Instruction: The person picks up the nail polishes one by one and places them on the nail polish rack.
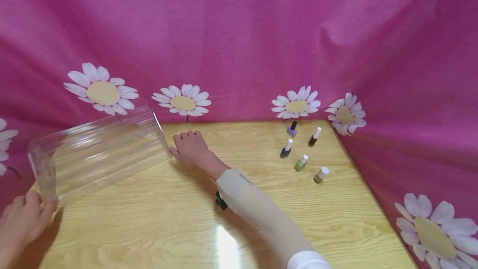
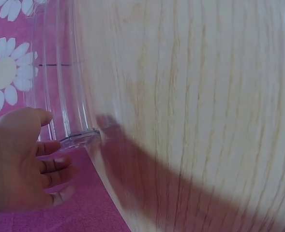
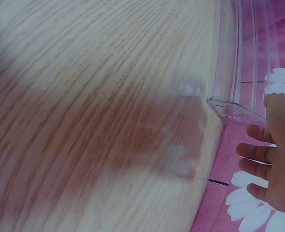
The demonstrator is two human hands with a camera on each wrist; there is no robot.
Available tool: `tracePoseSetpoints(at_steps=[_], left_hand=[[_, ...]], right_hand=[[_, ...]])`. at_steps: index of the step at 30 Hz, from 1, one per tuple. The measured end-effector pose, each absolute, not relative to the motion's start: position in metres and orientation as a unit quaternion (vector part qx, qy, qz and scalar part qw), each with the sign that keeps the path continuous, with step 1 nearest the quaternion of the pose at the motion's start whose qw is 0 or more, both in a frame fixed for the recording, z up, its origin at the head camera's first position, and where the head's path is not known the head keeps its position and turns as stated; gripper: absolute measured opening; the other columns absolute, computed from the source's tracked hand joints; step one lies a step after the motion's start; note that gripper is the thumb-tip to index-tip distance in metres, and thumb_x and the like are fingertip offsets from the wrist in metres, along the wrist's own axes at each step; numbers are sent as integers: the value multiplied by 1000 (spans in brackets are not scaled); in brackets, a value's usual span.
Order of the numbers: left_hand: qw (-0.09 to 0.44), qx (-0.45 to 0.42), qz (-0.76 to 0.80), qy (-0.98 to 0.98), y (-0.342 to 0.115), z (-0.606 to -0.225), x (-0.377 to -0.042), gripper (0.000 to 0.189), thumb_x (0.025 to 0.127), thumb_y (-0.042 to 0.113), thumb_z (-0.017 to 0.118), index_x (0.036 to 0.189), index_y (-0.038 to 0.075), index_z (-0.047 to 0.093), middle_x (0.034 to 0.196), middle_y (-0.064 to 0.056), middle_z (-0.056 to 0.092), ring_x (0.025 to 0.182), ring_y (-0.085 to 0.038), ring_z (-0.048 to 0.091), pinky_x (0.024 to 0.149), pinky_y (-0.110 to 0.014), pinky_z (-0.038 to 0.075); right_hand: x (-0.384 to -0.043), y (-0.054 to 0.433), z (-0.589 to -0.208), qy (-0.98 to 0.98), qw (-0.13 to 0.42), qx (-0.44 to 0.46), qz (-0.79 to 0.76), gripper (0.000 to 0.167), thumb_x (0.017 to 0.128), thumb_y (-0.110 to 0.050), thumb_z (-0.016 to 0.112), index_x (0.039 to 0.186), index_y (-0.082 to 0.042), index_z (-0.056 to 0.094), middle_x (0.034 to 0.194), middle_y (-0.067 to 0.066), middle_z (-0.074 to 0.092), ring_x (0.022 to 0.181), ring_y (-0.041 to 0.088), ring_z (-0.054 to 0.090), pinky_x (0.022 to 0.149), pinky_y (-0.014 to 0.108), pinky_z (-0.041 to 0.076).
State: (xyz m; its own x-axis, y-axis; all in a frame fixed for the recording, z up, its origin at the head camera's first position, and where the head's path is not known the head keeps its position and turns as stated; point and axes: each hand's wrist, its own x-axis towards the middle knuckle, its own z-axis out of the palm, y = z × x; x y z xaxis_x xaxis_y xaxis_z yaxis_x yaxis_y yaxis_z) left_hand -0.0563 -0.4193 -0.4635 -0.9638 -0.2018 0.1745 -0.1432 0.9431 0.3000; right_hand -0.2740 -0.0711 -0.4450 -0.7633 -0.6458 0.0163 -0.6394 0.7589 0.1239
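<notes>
A see-through plastic tiered rack [image 1: 112, 152] lies lengthwise on the left part of the table. My left hand [image 1: 28, 215] is at its near left end, with the thumb [image 2: 41, 117] on one side of the end panel and the fingers on the other. At the far right end, my right hand [image 1: 191, 147] pinches the other end panel. Its thumb [image 3: 277, 104] overlaps the plastic in the right wrist view, while the remaining fingers [image 3: 256, 152] hang loosely bent outside the rack. Several nail polish bottles stand apart from both hands.
On the wooden table [image 1: 149, 227], the polish bottles include a lilac one [image 1: 292, 130], a dark blue one [image 1: 285, 151] and a green one [image 1: 301, 163]. A dark object [image 1: 220, 201] is partly hidden by my right forearm. Pink daisy-print cloth [image 1: 242, 45] rises behind the table.
</notes>
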Motion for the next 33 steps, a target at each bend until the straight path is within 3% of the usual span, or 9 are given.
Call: tracePoseSetpoints(at_steps=[5, 10, 15, 21, 33], left_hand=[[66, 90, -146, -983, -424, -459, -63, 40, 101, 29, 49, 82, -7, 48, 78, -37, 48, 70, -61, 51, 59, -63, 39], [18, 96, -139, -985, -426, -455, -67, 44, 103, 32, 45, 86, -9, 47, 87, -41, 46, 78, -64, 49, 62, -65, 39], [-6, 119, -129, -984, -427, -452, -67, 48, 102, 37, 45, 88, -9, 44, 89, -39, 46, 81, -62, 50, 57, -62, 40], [-21, 144, -120, -982, -427, -452, -65, 49, 103, 37, 42, 97, -12, 39, 93, -40, 45, 86, -62, 48, 62, -65, 41], [-28, 128, -129, -983, -435, -458, -65, 39, 105, 32, 36, 102, -7, 39, 96, -40, 45, 90, -64, 48, 64, -66, 40]], right_hand=[[-277, -77, -445, -940, 16, 333, -70, 48, 106, -53, 29, 130, -18, 53, 125, -1, 57, 117, 19, 51, 94, 38, 38], [-277, -81, -445, -939, 3, 339, -63, 46, 107, -52, 29, 132, -20, 51, 127, 0, 56, 119, 19, 50, 95, 38, 38], [-274, -86, -449, -937, 17, 341, -70, 45, 107, -50, 29, 130, -19, 53, 125, 0, 59, 117, 19, 52, 92, 37, 40], [-275, -88, -460, -939, 23, 334, -77, 45, 107, -50, 27, 124, -19, 55, 118, -1, 61, 110, 18, 55, 87, 35, 41], [-278, -99, -470, -938, 11, 343, -43, 35, 109, -41, 30, 119, -16, 53, 115, -2, 62, 106, 18, 55, 84, 35, 39]])
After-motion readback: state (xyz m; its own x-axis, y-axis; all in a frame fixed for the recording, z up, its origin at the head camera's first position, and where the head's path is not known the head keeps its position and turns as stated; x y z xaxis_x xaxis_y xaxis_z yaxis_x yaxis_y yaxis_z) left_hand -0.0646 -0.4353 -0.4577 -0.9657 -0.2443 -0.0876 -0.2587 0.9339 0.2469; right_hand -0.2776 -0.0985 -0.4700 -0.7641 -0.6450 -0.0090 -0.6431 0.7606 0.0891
